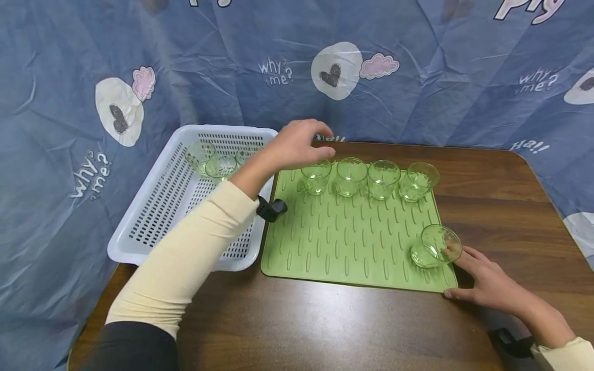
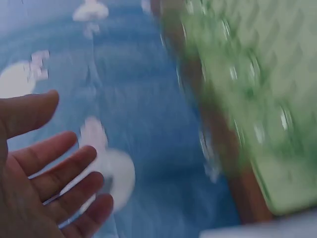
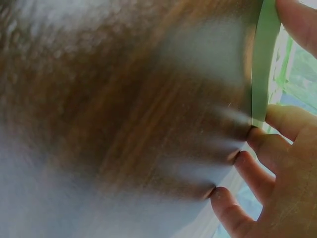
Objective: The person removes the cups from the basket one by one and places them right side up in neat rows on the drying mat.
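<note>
Tumblers (image 1: 351, 178): glossy glass | mat (image 1: 343, 242): matt, ridged | basket (image 1: 158, 206): plastic | table (image 1: 325, 330): glossy wood | backdrop (image 1: 195, 77): creased cloth

A close-fitting cream sleeve (image 1: 199, 252), creased in places, covered the left forearm, giving way to black fabric (image 1: 134, 348) at its near end. A small black device (image 1: 271, 209) sat at the left wrist. To the right showed a matching cream cuff (image 1: 568, 353) and a black wrist device (image 1: 512, 344); the left hand (image 1: 297, 147) and right hand (image 1: 494, 283) were bare.

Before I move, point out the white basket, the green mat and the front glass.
White basket (image 1: 119, 248): head view, near-left rim corner.
Green mat (image 1: 341, 237): head view, bare ribbed middle.
Front glass (image 1: 432, 248): head view, clear side wall.
</note>
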`<action>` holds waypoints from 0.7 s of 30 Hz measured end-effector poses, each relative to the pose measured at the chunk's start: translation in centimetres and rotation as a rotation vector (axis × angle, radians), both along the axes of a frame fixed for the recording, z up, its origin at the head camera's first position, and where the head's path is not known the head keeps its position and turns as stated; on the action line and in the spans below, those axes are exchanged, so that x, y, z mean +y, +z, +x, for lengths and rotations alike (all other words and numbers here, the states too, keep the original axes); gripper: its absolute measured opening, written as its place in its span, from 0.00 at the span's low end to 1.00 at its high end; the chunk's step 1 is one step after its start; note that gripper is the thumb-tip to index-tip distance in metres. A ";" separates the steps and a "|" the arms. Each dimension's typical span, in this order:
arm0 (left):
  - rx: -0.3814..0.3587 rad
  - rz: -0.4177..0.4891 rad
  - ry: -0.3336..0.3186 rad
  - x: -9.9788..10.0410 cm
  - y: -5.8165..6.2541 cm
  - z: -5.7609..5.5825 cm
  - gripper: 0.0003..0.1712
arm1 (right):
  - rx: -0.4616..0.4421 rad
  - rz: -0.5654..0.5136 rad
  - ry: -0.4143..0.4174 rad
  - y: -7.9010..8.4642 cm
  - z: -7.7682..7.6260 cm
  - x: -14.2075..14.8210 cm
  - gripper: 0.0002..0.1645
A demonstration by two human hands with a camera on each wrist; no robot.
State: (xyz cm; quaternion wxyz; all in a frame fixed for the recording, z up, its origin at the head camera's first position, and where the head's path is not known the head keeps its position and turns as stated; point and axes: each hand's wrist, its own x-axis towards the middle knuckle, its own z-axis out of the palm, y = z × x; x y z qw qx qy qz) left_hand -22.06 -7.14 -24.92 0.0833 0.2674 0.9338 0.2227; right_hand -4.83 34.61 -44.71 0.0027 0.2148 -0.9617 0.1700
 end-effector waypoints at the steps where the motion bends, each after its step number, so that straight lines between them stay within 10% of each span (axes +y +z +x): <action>1: 0.011 0.010 0.017 -1.0 0.1 -0.3 0.26 | -0.001 -0.004 -0.002 -0.1 0.1 0.0 0.61; 8: 0.093 0.027 0.163 -8.3 -0.6 -1.6 0.22 | 0.060 -0.036 0.016 -0.8 0.7 0.5 0.61; 21: 0.082 0.116 0.430 -18.5 -5.7 -2.7 0.26 | 0.035 -0.018 0.004 -0.1 -0.1 0.3 0.60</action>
